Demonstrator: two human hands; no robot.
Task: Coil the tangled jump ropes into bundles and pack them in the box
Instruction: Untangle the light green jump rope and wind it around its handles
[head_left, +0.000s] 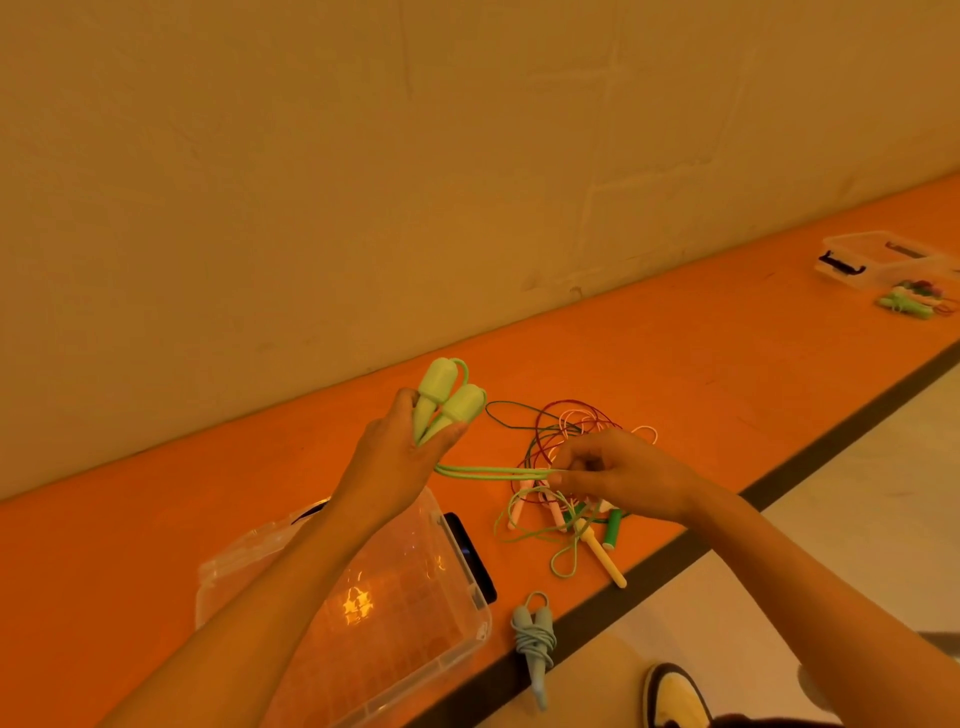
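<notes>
your left hand (400, 457) is gripping the two light green handles (449, 400) upright, and your right hand (623, 478) is pinching their cord (493, 471), holding it taut between both hands. the clear box (415, 639) is sitting under your left forearm, beside the tangled ropes (563, 512).

You hold the light-green jump rope (449, 402): handles paired upright, cord pulled toward 3 o'clock. Tangled ropes (597, 548) at its 4 o'clock. Grey coiled bundle (535, 642) at the empty clear box's (415, 623) 3 o'clock.
</notes>
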